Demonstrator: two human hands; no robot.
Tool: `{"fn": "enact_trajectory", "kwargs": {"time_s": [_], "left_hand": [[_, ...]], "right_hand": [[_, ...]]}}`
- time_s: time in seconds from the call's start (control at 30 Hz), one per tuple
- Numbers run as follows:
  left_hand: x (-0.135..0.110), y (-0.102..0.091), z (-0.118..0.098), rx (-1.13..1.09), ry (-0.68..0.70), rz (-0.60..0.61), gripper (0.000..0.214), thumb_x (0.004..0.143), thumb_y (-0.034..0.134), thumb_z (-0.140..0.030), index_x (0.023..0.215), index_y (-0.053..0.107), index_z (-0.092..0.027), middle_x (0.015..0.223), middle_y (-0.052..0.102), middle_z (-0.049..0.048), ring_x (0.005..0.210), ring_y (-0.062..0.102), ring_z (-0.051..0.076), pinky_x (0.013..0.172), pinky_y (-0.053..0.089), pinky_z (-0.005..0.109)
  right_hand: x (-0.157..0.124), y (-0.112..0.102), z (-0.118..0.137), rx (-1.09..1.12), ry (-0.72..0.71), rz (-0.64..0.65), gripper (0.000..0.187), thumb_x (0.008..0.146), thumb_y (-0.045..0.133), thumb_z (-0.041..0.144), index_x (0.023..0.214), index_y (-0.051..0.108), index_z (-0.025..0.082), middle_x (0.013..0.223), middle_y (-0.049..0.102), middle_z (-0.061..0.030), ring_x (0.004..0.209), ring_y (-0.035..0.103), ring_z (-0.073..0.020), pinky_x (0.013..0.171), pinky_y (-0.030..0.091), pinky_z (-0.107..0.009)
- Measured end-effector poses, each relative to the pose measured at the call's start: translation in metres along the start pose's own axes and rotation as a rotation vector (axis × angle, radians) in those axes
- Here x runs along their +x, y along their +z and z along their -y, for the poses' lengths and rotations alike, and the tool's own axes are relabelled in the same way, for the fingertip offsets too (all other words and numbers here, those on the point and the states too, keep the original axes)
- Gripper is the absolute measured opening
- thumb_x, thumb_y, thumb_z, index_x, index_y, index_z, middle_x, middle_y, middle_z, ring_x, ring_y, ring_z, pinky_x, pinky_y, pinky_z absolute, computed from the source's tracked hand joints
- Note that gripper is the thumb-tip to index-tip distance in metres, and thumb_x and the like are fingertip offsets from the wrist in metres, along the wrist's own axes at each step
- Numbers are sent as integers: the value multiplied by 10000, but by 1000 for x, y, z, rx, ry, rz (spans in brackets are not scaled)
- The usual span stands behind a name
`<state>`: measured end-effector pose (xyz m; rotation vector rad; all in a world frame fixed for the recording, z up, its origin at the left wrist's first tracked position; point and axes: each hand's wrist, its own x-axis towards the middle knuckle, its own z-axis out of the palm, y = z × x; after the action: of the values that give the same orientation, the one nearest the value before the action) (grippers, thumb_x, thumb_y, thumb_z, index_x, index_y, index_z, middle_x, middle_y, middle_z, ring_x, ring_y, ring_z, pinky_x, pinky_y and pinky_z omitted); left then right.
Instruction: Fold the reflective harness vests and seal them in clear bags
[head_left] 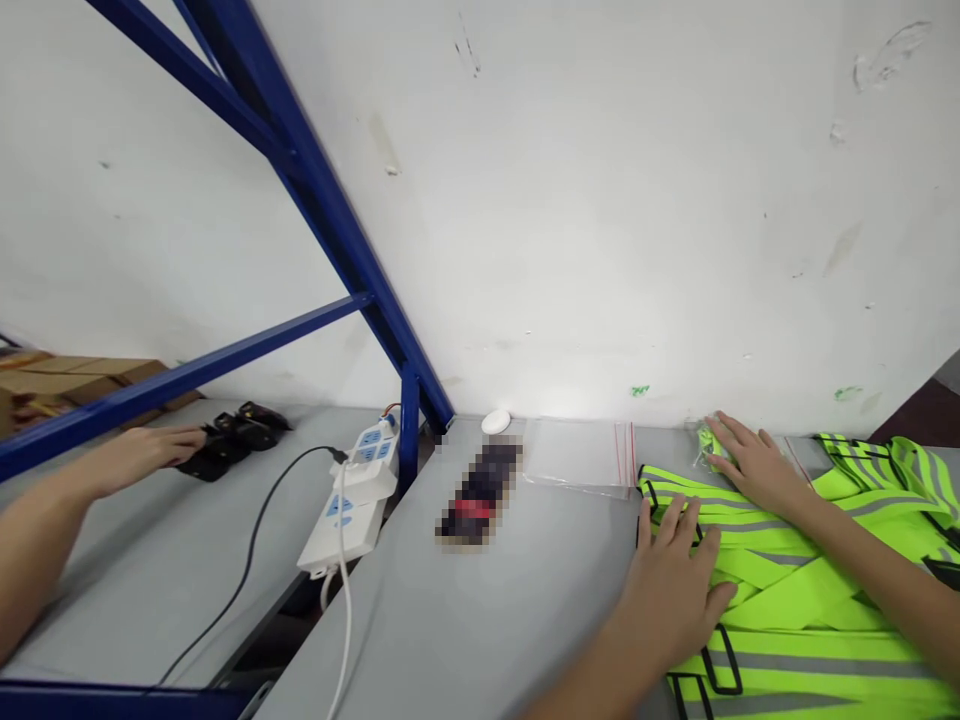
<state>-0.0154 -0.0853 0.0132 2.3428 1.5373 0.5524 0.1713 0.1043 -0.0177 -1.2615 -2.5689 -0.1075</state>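
A neon yellow safety vest [810,590] with grey reflective stripes and black trim lies folded on the grey table [487,620] at the right. My left hand [675,585] lies flat on the vest's left edge, fingers spread and open. My right hand [757,465] rests flat on the vest's far side, fingers stretched out, its fingertips touching a small crumpled bit of green and clear plastic [706,445]. A clear zip bag [581,455] with a red seal line lies just left of the vest, by the wall.
A blurred black and red object [480,492] and a small white disc [496,422] lie mid-table. White power strips [351,500] with cables bridge the gap to the left table. Another person's hand [146,452] touches black items [232,435] there. Blue shelving posts [409,425] stand between.
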Motion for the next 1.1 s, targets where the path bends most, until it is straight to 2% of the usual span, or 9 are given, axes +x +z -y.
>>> {"fn": "enact_trajectory", "kwargs": {"time_s": [0.1, 0.27, 0.43, 0.53, 0.7, 0.8, 0.9, 1.0, 1.1], "left_hand": [[0, 4, 6, 11, 0, 37, 619, 957, 270, -539, 1481, 275, -209, 1573, 188, 130, 1465, 54, 297, 1136, 71, 643], [4, 8, 12, 3, -23, 78, 652, 940, 280, -584, 1486, 272, -227, 1575, 167, 131, 1458, 103, 311, 1137, 88, 628], [12, 5, 16, -14, -25, 103, 653, 927, 284, -618, 1479, 275, -269, 1574, 199, 102, 1456, 123, 297, 1145, 74, 608], [15, 4, 18, -11, -16, 108, 655, 922, 301, -621, 1479, 271, -276, 1575, 199, 100, 1451, 145, 303, 1148, 57, 602], [16, 10, 20, 49, 4, 68, 605, 940, 298, -586, 1450, 326, -263, 1550, 279, 106, 1437, 208, 294, 1144, 93, 609], [16, 13, 19, 117, 26, 3, 506, 959, 342, -503, 1394, 408, -253, 1497, 383, 100, 1414, 266, 289, 1134, 114, 628], [16, 9, 17, 153, 47, -119, 347, 958, 410, -369, 1254, 547, -248, 1392, 514, 73, 1374, 337, 288, 1124, 174, 622], [14, -2, 14, 122, 66, -292, 246, 943, 441, -276, 1085, 637, -234, 1237, 631, 54, 1267, 462, 265, 1102, 264, 576], [6, -11, 14, 29, 118, -408, 231, 939, 444, -232, 1050, 645, -213, 1121, 680, 51, 1143, 542, 221, 1053, 371, 478]], "right_hand": [[-2, 13, -8, -34, -41, 36, 602, 947, 279, 566, 1472, 320, 274, 1507, 375, -88, 1388, 317, -312, 1063, 286, -619], [-7, 16, -12, 34, -166, 76, 590, 958, 298, 545, 1480, 299, 270, 1502, 381, -88, 1394, 294, -294, 1101, 246, -579], [-3, 4, -10, 76, -176, 77, 564, 957, 314, 531, 1457, 363, 275, 1395, 451, -153, 1285, 393, -325, 1003, 390, -520], [6, -1, -8, 88, -216, 89, 565, 959, 313, 522, 1450, 382, 250, 1351, 476, -163, 1252, 415, -317, 989, 409, -487], [7, -20, -6, 72, -206, 91, 641, 949, 347, 540, 1490, 268, 205, 1423, 447, -152, 1318, 379, -306, 1098, 245, -568], [-27, -39, 1, 49, -58, 23, 577, 951, 356, 520, 1437, 358, 209, 1438, 446, -141, 1342, 369, -306, 1105, 201, -599], [-93, -52, 18, 45, 105, -59, 453, 955, 350, 507, 1284, 520, 245, 1407, 481, -124, 1317, 412, -305, 1081, 242, -599], [-164, -51, 44, -12, 271, -182, 413, 958, 350, 482, 1208, 566, 234, 1388, 499, -127, 1329, 399, -317, 1080, 201, -625], [-207, -41, 70, -46, 405, -215, 451, 956, 352, 483, 1254, 544, 204, 1444, 438, -143, 1388, 305, -328, 1088, 184, -620]]}}
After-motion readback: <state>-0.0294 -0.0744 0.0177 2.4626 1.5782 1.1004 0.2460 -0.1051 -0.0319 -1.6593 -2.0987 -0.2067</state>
